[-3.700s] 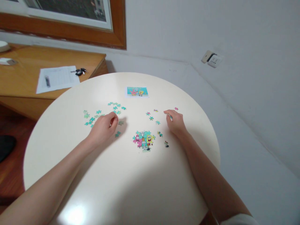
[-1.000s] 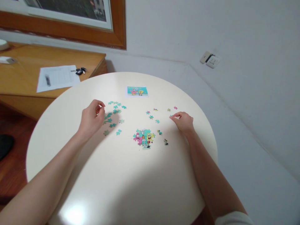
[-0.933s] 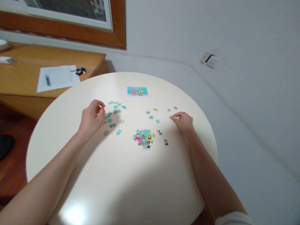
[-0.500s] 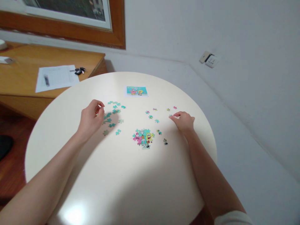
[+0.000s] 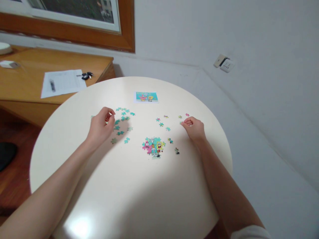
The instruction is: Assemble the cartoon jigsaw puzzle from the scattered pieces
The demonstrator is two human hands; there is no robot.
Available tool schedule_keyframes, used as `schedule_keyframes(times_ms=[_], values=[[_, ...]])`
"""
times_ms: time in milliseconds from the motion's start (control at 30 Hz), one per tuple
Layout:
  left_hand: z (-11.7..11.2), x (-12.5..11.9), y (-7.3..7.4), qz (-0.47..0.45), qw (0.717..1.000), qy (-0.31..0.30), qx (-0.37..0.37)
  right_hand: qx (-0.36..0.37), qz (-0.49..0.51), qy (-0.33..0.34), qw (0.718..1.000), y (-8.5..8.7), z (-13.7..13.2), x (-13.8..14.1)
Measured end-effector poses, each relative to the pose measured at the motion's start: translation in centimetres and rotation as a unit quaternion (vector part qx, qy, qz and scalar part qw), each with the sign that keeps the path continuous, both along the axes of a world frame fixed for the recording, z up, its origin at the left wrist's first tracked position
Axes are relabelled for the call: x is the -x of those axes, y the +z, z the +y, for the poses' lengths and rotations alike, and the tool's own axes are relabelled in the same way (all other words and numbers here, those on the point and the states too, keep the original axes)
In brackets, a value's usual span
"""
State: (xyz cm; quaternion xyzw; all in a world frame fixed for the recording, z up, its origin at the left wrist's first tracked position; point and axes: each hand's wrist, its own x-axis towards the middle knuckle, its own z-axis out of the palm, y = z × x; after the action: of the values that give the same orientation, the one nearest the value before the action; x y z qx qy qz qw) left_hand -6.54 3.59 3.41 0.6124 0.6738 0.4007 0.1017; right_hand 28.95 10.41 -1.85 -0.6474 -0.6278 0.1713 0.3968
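Observation:
My right hand (image 5: 195, 128) pinches a small teal jigsaw puzzle piece (image 5: 181, 122) between thumb and fingertips, low over the right side of the round table. Over the left side hovers my left hand (image 5: 101, 124), fingers curled and thumb slightly apart, with nothing visibly gripped. Beneath and beside it lie several loose teal puzzle pieces (image 5: 120, 133). The partly joined puzzle (image 5: 154, 147), showing pink, white and yellow cartoon figures, lies between the hands. Around its right side are scattered pieces, among them a pink one (image 5: 187, 115) and a dark-and-grey one (image 5: 176, 151).
A picture card (image 5: 147, 97) with cartoon figures lies toward the far edge of the white round table (image 5: 139, 199). Behind it on the left, a wooden desk (image 5: 69, 58) holds a paper sheet (image 5: 63, 83) and keys (image 5: 87, 76). A wall with a socket (image 5: 226, 65) stands right.
The whole view has shifted slightly. My left hand has moved a little to the right above the teal pieces. My right hand stays in nearly the same place with its pinch.

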Motion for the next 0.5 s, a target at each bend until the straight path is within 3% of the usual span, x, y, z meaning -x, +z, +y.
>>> schedule_keyframes(times_ms=[133, 233, 333, 500], values=[[-0.6, -0.9, -0.1, 0.009, 0.999, -0.048, -0.014, -0.048, 0.017, 0.024, 0.998, 1.1, -1.1, 1.9], [-1.2, -1.9, -0.4, 0.024, 0.992, -0.124, -0.031, -0.070, 0.049, 0.080, 0.993, 1.9, -2.6, 4.4], [-1.8, -3.1, -1.0, 0.043, 0.977, -0.207, -0.038, -0.033, 0.084, 0.174, 0.981, 2.2, -4.2, 7.1], [-2.5, -4.9, -2.3, 0.057, 0.957, -0.283, -0.038, 0.014, 0.132, 0.249, 0.959, 2.0, -5.9, 9.9]])
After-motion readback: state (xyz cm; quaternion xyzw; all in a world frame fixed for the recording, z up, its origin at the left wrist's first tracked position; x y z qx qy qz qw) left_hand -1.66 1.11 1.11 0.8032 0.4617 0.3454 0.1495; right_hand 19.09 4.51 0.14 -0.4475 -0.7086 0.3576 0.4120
